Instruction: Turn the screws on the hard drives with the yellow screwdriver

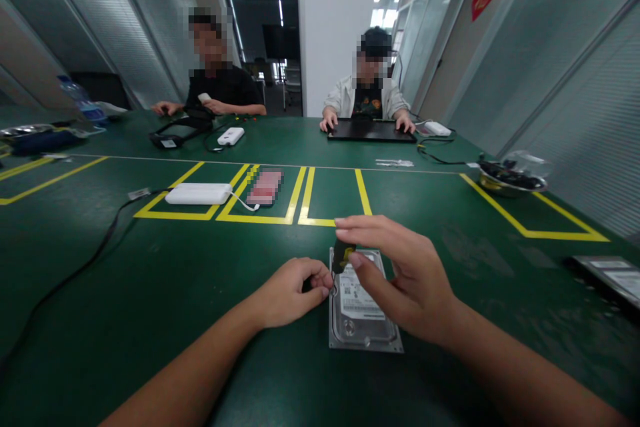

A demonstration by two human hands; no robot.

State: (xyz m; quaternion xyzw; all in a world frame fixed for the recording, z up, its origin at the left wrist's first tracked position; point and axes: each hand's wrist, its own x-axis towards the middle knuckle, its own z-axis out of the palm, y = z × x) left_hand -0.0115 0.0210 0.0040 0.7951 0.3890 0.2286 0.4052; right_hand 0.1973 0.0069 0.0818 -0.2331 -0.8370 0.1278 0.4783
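A silver hard drive [367,333] with a white label lies flat on the green table in front of me. My right hand [407,273] holds a short screwdriver [343,255] with a black and yellow handle, its fingers over the top and the thumb against the side. The screwdriver stands nearly upright over the drive's left edge, and its thin shaft points down at that edge. There my left hand [295,290] is closed in a pinch, fingertips beside the shaft and the drive's edge. What lies between those fingertips is hidden.
Yellow tape outlines mark the table. A white power bank [199,193] is cabled to a phone [265,187]. Right, a metal bowl [513,183] holds dark parts; another drive-like device [613,280] lies nearer. Across sit two people, one with both hands on a black panel [371,130].
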